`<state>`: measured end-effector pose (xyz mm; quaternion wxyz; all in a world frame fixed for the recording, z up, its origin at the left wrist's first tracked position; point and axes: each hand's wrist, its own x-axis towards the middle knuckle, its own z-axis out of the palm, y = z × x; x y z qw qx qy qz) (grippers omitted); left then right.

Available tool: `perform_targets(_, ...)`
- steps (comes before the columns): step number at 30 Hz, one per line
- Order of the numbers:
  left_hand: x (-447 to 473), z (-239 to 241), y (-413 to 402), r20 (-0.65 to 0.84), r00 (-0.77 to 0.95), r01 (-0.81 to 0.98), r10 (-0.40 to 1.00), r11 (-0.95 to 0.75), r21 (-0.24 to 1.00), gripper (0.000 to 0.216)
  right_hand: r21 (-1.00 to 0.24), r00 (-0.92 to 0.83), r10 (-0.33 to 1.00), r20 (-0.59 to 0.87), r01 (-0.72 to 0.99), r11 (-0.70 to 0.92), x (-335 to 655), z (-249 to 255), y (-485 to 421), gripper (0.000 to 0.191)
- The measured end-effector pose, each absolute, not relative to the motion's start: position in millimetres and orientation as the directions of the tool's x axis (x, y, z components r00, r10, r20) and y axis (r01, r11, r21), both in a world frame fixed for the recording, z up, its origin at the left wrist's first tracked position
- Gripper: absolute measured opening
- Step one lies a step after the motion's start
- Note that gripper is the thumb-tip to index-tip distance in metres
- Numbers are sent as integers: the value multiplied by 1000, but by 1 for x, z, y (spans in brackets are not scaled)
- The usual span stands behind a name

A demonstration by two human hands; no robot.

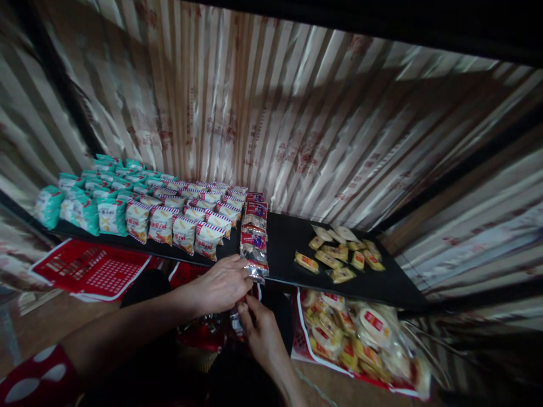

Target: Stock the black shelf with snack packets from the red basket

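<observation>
My left hand [227,284] reaches in from the left at the shelf's front edge, fingers curled, right beside the front red-and-silver snack packet [257,270]. What those fingers grip is hidden behind the knuckles. Just below it, my right hand [262,327] is closed, thumb and forefinger close together and almost meeting the left fingers. A shiny silver packet [237,323] shows at its thumb, partly covered and dim. Red-and-silver packets [253,240] form a narrow row running back along the black shelf [282,243].
Left of that row stand several white striped snack bags [184,233] and teal bags [112,216]. Yellow packets [328,259] lie loose on the right. Below are a red basket [106,271] and another basket [302,322] full of yellow packets. A curtain [254,113] hangs behind.
</observation>
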<state>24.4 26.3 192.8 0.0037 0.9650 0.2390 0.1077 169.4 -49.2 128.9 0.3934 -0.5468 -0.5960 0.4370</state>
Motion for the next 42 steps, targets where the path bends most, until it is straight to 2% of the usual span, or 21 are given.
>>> perform_targets(2,28,192,28,312,842,432,440,-897,99,19,-969,-61,997,-36,246,-20,175,127,-47,27)
perform_targets(5,31,188,30,519,703,448,487,-869,208,31,-994,-33,994,-105,-7,-105,184,129,-42,33)
perform_targets(8,30,174,29,622,434,487,652,-750,446,32,-940,3,978,-210,-274,-202,191,134,-38,40)
perform_targets(10,30,161,27,519,257,455,816,-575,680,29,-880,26,958,-286,-402,-251,195,136,-36,42)
perform_targets(12,31,150,24,234,163,322,959,-275,906,31,-833,24,942,-335,-476,-284,197,137,-34,43)
perform_targets(13,32,145,21,59,184,212,981,-98,972,34,-820,17,939,-345,-493,-292,198,137,-32,43)
perform_targets(15,35,141,15,-210,336,-25,918,232,972,40,-815,-7,940,-342,-497,-300,198,135,-28,43)
perform_targets(16,37,140,13,-279,419,-119,864,357,927,42,-821,-18,942,-334,-485,-300,198,134,-25,43)
perform_targets(18,41,138,10,-345,427,-206,836,461,863,43,-842,-49,945,-323,-441,-310,199,131,-19,42)
perform_targets(23,48,133,22,-345,260,-171,902,395,903,38,-871,-99,945,-310,-370,-325,203,126,0,43)
perform_targets(28,57,135,38,-325,231,-171,917,367,914,31,-887,19,954,-298,-376,-269,203,127,18,49)
perform_targets(32,68,134,46,-332,206,-189,920,371,909,26,-918,55,960,-274,-314,-244,208,125,35,50)
perform_targets(37,82,127,64,-315,230,-236,921,367,900,33,-964,64,973,-221,-164,-209,226,113,62,53)
perform_targets(42,96,106,97,-270,163,-166,949,297,940,27,-983,86,984,-157,83,-165,243,94,96,48)
